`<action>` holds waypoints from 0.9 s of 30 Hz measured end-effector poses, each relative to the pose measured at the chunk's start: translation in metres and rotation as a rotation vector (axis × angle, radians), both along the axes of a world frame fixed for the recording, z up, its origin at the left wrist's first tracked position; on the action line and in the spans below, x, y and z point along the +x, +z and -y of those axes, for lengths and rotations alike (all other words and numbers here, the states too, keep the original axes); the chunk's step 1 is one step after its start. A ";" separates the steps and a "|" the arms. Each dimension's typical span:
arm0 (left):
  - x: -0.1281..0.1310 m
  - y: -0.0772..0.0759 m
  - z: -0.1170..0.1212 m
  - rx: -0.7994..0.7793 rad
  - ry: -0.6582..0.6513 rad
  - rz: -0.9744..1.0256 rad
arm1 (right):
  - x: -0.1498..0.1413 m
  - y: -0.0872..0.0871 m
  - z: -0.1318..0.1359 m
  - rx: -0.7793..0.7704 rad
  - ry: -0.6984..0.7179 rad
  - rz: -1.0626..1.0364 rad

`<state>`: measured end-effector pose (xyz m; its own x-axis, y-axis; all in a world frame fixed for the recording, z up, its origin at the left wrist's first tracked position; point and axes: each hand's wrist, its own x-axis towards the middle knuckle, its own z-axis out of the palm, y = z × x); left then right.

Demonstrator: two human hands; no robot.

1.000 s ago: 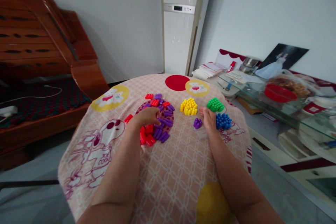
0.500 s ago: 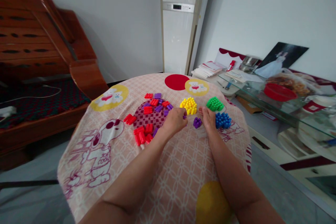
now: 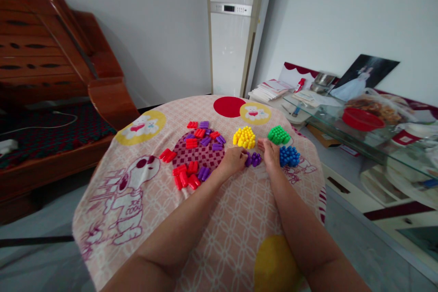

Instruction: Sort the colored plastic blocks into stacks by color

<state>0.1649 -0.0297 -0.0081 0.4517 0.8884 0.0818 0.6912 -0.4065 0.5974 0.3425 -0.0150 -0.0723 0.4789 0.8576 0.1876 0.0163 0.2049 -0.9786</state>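
Observation:
My left hand [image 3: 233, 160] is closed on a small purple building block [image 3: 247, 160], its fingertips pinching it at the tabletop. Right beside that piece stands a little purple cluster of blocks [image 3: 256, 159]. My right hand [image 3: 270, 151] rests on its edge with fingers stretched out, just right of the cluster and holding nothing. Around the hands stand a yellow cluster of blocks [image 3: 244, 137], a green cluster [image 3: 278, 135] and a blue cluster [image 3: 289, 156]. On the left, red blocks [image 3: 184, 178] and loose purple blocks [image 3: 204, 173] lie scattered.
A patterned cloth [image 3: 226, 232] covers the round table. To the right, a glass-topped cabinet [image 3: 328, 123] carries papers [image 3: 270, 90], a red bowl [image 3: 363, 119] and a photo [image 3: 366, 75]. A wooden bench [image 3: 106, 100] stands at the left, a tall white appliance [image 3: 228, 50] behind.
My left hand has moved down and slightly right, bringing the purple block beside the small purple cluster. My right hand has stayed nearly still. The view has shifted slightly.

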 end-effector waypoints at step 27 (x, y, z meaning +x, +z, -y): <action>-0.070 0.011 -0.037 0.182 0.283 -0.153 | -0.017 0.008 0.006 -0.024 0.040 -0.104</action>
<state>0.0947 0.0070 0.0029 0.2094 0.9570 0.2008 0.8675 -0.2766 0.4135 0.3258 -0.0215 -0.0641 0.4598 0.8802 0.1176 -0.0939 0.1799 -0.9792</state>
